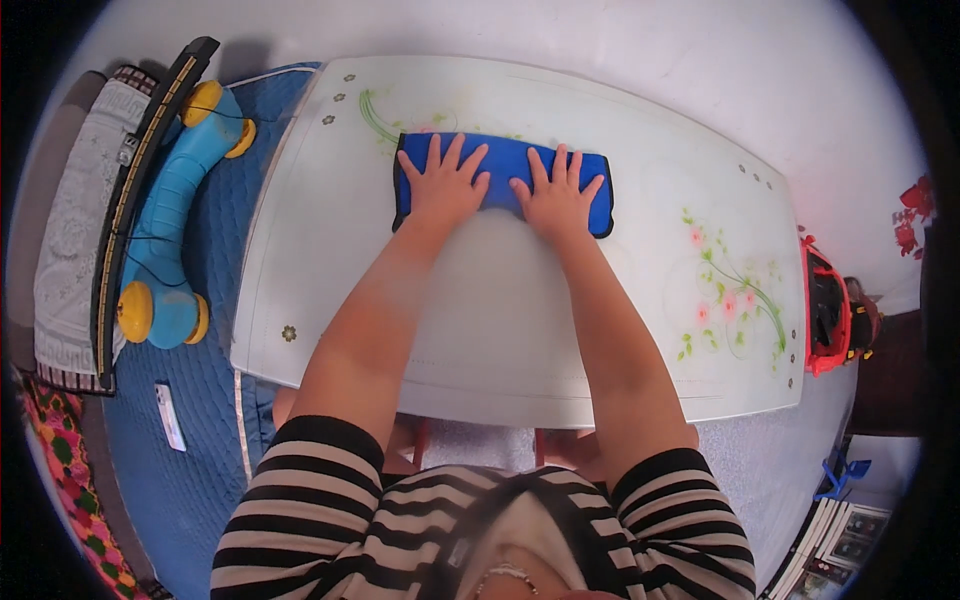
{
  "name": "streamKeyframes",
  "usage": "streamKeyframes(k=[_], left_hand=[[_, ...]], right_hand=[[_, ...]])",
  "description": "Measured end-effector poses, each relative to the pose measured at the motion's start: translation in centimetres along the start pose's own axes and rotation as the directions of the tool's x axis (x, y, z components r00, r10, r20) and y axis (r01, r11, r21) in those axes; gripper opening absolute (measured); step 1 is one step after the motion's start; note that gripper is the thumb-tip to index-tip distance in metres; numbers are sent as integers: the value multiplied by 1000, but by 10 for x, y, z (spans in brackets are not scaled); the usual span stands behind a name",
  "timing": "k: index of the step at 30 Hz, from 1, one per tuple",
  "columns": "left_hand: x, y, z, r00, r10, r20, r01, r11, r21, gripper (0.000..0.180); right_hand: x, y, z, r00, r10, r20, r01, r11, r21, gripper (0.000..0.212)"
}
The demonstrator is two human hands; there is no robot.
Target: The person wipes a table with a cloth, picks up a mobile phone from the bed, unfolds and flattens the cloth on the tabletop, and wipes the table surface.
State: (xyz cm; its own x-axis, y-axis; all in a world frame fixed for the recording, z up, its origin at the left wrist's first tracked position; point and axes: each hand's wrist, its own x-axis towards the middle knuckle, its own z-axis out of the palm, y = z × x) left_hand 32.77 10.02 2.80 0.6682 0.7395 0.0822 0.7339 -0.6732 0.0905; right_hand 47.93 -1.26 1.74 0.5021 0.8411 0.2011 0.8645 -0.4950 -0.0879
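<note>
A blue fabric piece with black edging (505, 165) lies flat near the far side of the white table (480, 320). Whether it is folded cloth or a pouch I cannot tell. My left hand (445, 185) rests palm down on its left part, fingers spread. On its right part lies my right hand (560, 195), also flat with the fingers apart. Neither hand grips anything; both palms cover some of the blue fabric.
Left of the table, a blue quilted cover (225, 240) carries a blue and yellow toy (175, 210), a long black strip (140, 220) and a phone (170, 416). A red container (825, 310) stands past the right edge. Flower prints decorate the tabletop.
</note>
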Motion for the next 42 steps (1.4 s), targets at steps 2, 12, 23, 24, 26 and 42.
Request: streamKeyframes(k=[2,12,23,24,26,42], left_hand=[[-20,-4,5,997,29,-68,-31,999,-21,53],[-163,23,-6,989,130,-74,-131,991,-4,56],[-246,27,-38,988,130,79,-119,984,-132,57],[-243,26,-40,989,103,108,-79,976,-205,57],[-238,10,-32,994,106,17,-96,953,-288,57],[194,26,-104,948,-273,-164,-201,-114,-973,85]], right_hand=[[-21,-1,-8,999,-30,10,30,1000,-4,66],[-167,4,-35,995,-100,-21,100,995,-9,68],[-253,3,-81,985,-144,100,131,984,124,67],[-252,15,-72,991,-93,92,63,958,281,65],[-255,32,-72,1000,10,-19,1,841,541,58],[149,257,-120,746,666,0,230,-257,939,87]])
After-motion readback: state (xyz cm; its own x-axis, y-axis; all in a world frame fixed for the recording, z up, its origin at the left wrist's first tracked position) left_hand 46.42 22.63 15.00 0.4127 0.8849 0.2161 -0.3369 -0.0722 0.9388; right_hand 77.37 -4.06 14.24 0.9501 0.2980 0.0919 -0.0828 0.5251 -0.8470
